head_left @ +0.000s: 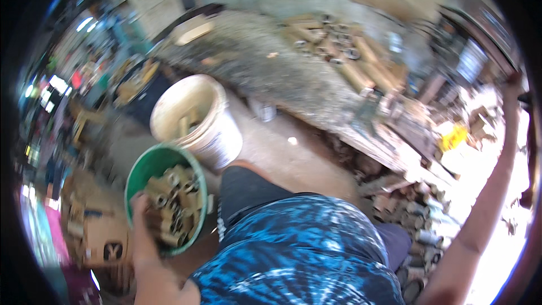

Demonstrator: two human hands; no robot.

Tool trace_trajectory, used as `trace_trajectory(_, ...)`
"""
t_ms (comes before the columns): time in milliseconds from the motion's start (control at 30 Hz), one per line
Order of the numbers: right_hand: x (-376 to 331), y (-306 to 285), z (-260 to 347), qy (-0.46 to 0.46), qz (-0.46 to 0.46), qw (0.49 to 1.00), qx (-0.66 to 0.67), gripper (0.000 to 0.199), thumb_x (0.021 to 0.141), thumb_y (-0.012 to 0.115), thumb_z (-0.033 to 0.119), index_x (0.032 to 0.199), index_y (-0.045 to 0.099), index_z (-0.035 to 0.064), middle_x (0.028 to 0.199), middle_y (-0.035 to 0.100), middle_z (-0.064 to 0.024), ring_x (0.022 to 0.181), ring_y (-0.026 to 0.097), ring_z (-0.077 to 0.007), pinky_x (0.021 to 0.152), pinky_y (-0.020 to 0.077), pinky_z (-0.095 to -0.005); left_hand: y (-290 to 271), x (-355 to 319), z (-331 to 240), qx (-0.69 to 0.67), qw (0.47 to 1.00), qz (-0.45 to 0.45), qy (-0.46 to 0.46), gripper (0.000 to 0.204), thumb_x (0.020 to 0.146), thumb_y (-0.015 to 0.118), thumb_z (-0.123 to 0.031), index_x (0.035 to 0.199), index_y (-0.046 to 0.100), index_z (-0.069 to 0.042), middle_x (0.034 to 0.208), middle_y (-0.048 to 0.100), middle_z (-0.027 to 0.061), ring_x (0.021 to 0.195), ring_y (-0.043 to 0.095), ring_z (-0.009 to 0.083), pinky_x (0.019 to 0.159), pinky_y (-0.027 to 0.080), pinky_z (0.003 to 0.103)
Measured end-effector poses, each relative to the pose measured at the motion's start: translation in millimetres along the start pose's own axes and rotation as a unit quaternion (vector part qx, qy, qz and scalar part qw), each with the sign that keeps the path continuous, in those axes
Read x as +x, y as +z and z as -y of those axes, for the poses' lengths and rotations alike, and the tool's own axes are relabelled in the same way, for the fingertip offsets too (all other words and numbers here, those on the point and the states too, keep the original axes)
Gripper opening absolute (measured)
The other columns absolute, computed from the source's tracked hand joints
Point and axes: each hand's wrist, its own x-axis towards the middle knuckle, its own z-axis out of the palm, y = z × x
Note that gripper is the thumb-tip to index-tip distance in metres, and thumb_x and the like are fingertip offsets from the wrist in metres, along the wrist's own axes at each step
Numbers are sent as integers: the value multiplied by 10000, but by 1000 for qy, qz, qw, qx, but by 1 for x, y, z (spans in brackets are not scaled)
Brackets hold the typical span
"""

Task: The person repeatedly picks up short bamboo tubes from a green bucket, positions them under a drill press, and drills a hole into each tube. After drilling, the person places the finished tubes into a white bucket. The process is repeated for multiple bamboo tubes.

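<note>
My left hand [140, 202] is closed over the near-left rim of a green bucket [133, 179]. Inside it lies a heap of short, hollow tan tubes [171, 208]. Just beyond, a white bucket [228, 135] stands with a few similar pieces at its bottom. My right arm stretches far out to the right, and the right hand [512, 82] is up beside a dark upright edge. Blur and glare hide the right fingers, so I cannot make out whether they grip anything.
A low grey slab [243, 56] runs across the far side, with more tan tubes [361, 65] piled on it. Short cylinders [420, 231] lie heaped at my right. A cardboard box [104, 240] sits left of the green bucket, and a dark container [144, 93] stands behind.
</note>
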Motion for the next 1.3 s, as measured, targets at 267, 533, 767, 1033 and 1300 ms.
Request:
trace_trajectory(267, -24, -17, 71, 72, -38, 996, 40, 368, 959, 539, 185, 1318, 503, 109, 1203, 688, -232, 1143, 644, -445, 941, 506, -514, -58, -61, -196, -104, 973, -59, 199, 435, 946, 605, -503, 1199, 640, -150, 1057, 629, -24, 860, 579, 123, 637, 416, 306)
trace_trajectory(533, -26, -31, 89, 116, 14, 992, -47, 370, 972, 533, 166, 1334, 472, 115, 1214, 690, -213, 1147, 648, -433, 948, 502, -523, 177, -284, -427, -234, 739, 472, 421, 583, 862, 688, -423, 1307, 554, -71, 1118, 639, 67, 910, 601, 156, 667, 471, 271)
trace_trajectory(767, -32, -39, 101, 116, 17, 990, -77, 325, 1004, 605, 300, 1236, 521, 88, 1103, 711, -201, 1050, 687, -388, 892, 523, -488, 345, -411, -494, -205, 631, 655, 362, 382, 947, 647, -277, 1263, 585, -71, 1101, 649, 80, 808, 635, 162, 647, 507, 292)
trace_trajectory(1033, -39, -38, 106, 139, 21, 990, -33, 591, 929, 519, 105, 1490, 376, -11, 1303, 623, -271, 1212, 607, -411, 1033, 487, -455, 415, -438, -508, -189, 647, 677, 294, 401, 938, 726, -338, 1221, 570, -101, 958, 633, 43, 715, 609, 124, 599, 479, 269)
trace_trajectory(1300, -45, -44, 115, 137, 7, 990, -36, 647, 909, 559, 102, 1514, 365, -20, 1378, 575, -277, 1281, 556, -409, 1082, 450, -449, 431, -445, -512, -111, 702, 610, 350, 511, 847, 839, -384, 1186, 552, -131, 903, 599, -2, 628, 509, 61, 526, 409, 221)
